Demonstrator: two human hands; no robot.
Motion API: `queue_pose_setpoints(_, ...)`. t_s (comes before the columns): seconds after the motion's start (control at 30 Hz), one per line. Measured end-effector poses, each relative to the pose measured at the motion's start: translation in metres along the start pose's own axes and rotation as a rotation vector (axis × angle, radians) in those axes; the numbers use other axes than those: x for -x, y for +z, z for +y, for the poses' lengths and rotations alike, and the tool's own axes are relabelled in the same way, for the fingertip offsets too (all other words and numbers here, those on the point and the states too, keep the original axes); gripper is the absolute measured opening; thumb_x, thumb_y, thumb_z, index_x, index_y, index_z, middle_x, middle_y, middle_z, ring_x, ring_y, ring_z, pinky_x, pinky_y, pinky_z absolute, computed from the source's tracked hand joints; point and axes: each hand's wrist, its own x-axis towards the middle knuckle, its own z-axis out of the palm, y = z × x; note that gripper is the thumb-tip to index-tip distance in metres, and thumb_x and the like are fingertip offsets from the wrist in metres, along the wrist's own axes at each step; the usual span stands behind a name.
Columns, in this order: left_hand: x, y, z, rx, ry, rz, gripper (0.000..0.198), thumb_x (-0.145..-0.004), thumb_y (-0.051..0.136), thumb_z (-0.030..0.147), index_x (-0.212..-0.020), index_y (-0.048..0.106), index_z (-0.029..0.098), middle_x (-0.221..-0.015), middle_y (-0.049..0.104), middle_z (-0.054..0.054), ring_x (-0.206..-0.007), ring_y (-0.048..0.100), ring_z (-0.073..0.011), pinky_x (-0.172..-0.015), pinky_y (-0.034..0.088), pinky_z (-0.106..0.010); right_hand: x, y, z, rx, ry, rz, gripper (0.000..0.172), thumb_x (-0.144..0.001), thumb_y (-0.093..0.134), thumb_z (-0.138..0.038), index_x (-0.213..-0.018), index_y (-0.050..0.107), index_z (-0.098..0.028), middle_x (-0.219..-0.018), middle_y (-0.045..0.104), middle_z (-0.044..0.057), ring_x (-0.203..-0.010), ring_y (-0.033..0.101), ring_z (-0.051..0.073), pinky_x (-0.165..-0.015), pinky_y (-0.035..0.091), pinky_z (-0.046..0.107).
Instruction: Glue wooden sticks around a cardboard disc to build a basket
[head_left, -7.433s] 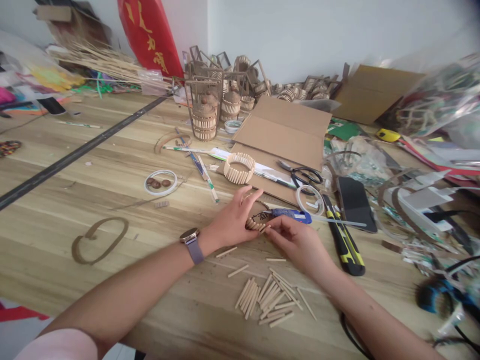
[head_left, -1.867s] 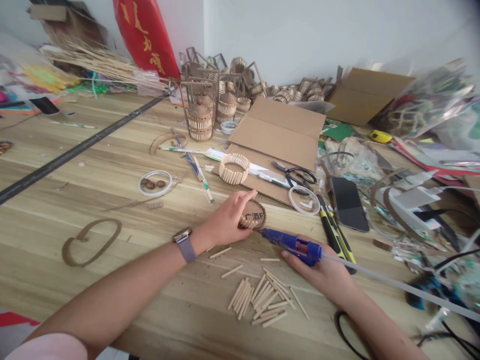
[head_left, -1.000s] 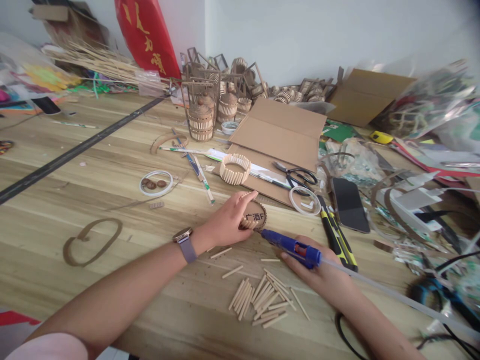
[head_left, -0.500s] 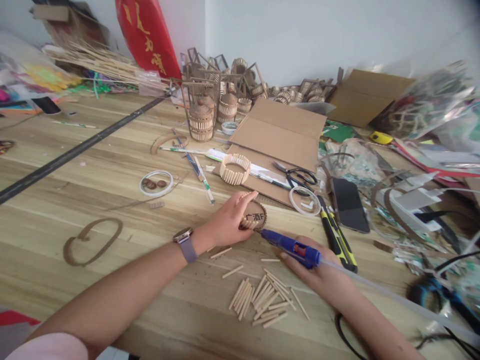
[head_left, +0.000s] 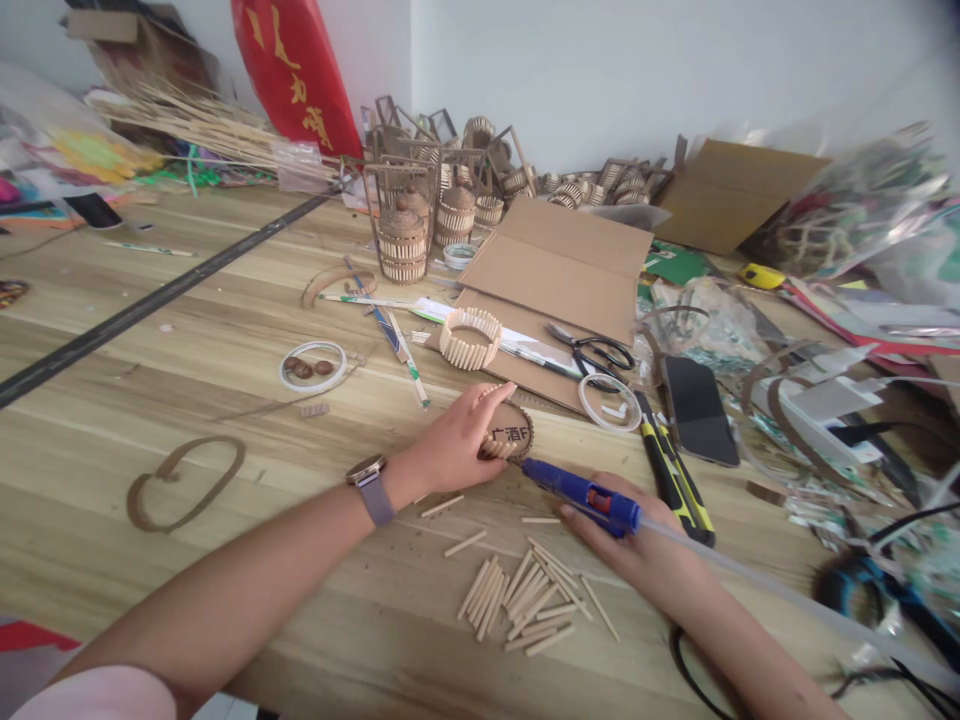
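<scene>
My left hand (head_left: 461, 435) grips the left side of a round cardboard disc (head_left: 513, 428) with printed characters; its fingers are curled at the rim, where short wooden sticks stand along the edge. In my right hand (head_left: 637, 535) is a blue glue gun (head_left: 581, 492), its tip touching or very near the disc's front edge. A clear glue stick (head_left: 750, 575) runs out of the gun's back end. Below the hands lies a loose pile of short wooden sticks (head_left: 525, 595). Beyond the disc sits a ring of upright sticks (head_left: 470, 340).
Black scissors (head_left: 600, 355) lie by a folded cardboard sheet (head_left: 559, 265). Yellow-black utility knives (head_left: 679, 470) and a phone (head_left: 699, 410) are at the right. Small finished barrels (head_left: 403, 245) stand behind. Clutter and cables fill the right side. A brown strip loop (head_left: 180, 485) lies left.
</scene>
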Motion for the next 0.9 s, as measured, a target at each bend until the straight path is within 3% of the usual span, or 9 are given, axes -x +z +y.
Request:
queue_pose_setpoints(0.37, 0.0000, 0.0001, -0.0003, -0.005, 0.005, 0.005, 0.087, -0.071, 0.068, 0.011, -0.144, 0.020, 0.015, -0.137, 0.038, -0.020, -0.132, 0.037, -0.0336, -0.111, 0.033, -0.053, 0.0005, 0.0002, 0.0002, 0.001, -0.011, 0.014, 0.022, -0.088, 0.052, -0.038, -0.075, 0.059, -0.022, -0.065, 0.064, 0.001, -0.061, 0.064, 0.018, -0.056, 0.048, 0.027)
queue_pose_setpoints(0.67, 0.0004, 0.0024, -0.0028, 0.007, 0.026, 0.029, 0.090, -0.071, 0.068, 0.011, -0.145, 0.017, 0.022, -0.136, 0.039, -0.017, -0.132, 0.038, -0.0337, -0.110, 0.034, -0.055, 0.0007, 0.0009, -0.0004, -0.018, 0.030, 0.005, 0.024, -0.087, 0.053, -0.041, -0.075, 0.061, -0.022, -0.066, 0.066, 0.003, -0.063, 0.065, 0.019, -0.059, 0.050, 0.027)
queue_pose_setpoints(0.77, 0.0002, 0.0021, -0.0020, -0.004, 0.020, 0.023, 0.091, -0.071, 0.069, 0.011, -0.145, 0.017, 0.022, -0.136, 0.039, -0.017, -0.132, 0.038, -0.0336, -0.110, 0.034, -0.055, 0.0010, 0.0004, 0.0004, -0.085, 0.132, 0.050, 0.025, -0.084, 0.056, -0.044, -0.077, 0.064, -0.021, -0.068, 0.069, 0.004, -0.063, 0.066, 0.020, -0.059, 0.051, 0.028)
queue_pose_setpoints(0.9, -0.0001, 0.0015, -0.0005, -0.019, 0.000, 0.015, 0.092, -0.069, 0.069, 0.010, -0.144, 0.017, 0.020, -0.137, 0.038, -0.017, -0.133, 0.038, -0.0328, -0.111, 0.033, -0.054, -0.0021, -0.0014, 0.0061, -0.258, 0.409, 0.128, 0.032, -0.079, 0.060, -0.051, -0.082, 0.068, -0.020, -0.069, 0.071, 0.005, -0.063, 0.065, 0.021, -0.053, 0.050, 0.029)
